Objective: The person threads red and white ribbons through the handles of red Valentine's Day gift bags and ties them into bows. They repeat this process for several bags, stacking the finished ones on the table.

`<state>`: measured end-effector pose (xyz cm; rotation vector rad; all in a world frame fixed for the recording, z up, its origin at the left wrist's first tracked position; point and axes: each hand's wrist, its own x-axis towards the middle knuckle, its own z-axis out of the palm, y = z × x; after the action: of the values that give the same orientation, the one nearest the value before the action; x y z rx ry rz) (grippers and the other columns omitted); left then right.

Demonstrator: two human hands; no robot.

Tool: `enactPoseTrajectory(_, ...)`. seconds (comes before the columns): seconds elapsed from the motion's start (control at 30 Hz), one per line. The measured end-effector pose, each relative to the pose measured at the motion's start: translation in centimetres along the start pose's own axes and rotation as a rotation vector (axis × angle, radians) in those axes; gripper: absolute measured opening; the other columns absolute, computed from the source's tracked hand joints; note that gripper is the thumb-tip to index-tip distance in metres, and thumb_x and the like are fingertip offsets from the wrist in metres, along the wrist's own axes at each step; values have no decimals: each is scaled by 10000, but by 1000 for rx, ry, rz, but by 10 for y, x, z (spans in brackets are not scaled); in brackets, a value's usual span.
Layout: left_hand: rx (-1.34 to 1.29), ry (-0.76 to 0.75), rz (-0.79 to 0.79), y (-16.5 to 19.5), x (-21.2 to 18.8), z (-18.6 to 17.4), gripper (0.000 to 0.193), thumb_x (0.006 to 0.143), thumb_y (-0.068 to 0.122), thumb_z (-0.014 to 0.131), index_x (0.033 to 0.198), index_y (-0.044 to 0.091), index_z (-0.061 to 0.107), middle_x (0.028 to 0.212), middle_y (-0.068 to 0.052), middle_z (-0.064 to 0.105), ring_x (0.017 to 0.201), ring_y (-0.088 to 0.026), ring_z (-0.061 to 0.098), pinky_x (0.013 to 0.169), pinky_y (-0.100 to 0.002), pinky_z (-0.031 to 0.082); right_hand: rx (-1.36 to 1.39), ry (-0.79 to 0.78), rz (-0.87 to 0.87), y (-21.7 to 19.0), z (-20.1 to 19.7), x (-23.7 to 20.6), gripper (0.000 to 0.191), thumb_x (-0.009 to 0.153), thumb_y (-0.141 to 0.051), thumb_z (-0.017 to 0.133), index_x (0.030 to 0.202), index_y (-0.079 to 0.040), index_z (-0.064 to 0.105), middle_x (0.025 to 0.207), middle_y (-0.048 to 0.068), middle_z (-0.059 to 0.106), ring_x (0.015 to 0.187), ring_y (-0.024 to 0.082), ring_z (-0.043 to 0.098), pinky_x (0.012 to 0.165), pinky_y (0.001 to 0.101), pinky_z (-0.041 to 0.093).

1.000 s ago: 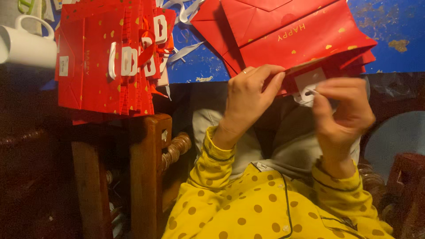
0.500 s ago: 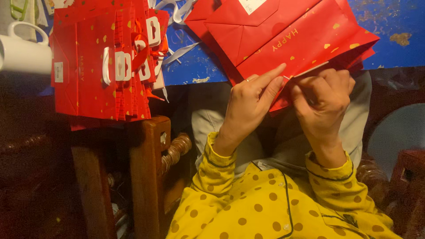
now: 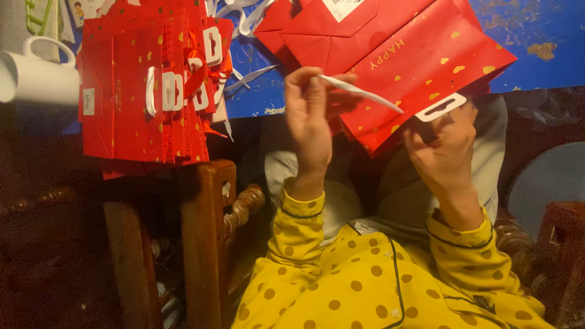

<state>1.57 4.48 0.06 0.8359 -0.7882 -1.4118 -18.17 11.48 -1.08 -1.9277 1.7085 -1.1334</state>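
**Two hands fitting a ribbon handle to a red bag**

Left hand (image 3: 311, 122) pinches a white ribbon (image 3: 359, 92) between thumb and fingers (image 3: 298, 82); the strip slants right, across the red paper bag (image 3: 402, 67). Right hand (image 3: 448, 146) grips the bag's lower edge by its white handle patch (image 3: 440, 106), fingers closed. Threading seems in hand; next the ribbon tip likely needs aiming at the patch's slot. Finished bags (image 3: 146, 91) stand at the blue tabletop's (image 3: 536, 55) left edge.

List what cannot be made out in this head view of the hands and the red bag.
- Red paper bag: its top is cut off by the upper edge.
- Right hand: fingertips hidden behind the bag.
- White ribbon strip in the left hand: its far end's attachment is unclear.
- White mug: its mouth is cut off by the left edge.
- Stack of red bags: count unclear, since they overlap.
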Motion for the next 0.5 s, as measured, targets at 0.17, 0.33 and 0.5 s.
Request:
enactPoseTrajectory(0.17,-228,86,20,10,1,-9,201,1142,218,493,1290,83,508,1119,-219,724,997,-298,751,882,-403,621,157,-80,245,-6,-6,6,253,880,-75,732,1133,-59,730,1058,98,698,985,306,681,888,382,523)
enactPoseTrajectory(0.33,-261,84,109,36,-6,-12,188,1129,179,543,1285,74,541,1058,-177,733,985,-311,732,911,-440,604,356,-80,75,-3,-24,9,298,881,-98,622,1154,18,655,1077,137,651,987,219,627,842,314,490)
enactPoseTrajectory(0.5,-310,-284,124,49,-21,10,161,1131,164,608,1226,40,569,831,-131,679,810,-275,679,816,-404,556,468,-30,456,4,-22,1,209,1146,-149,554,1155,33,655,878,44,601,775,86,493,717,235,413)
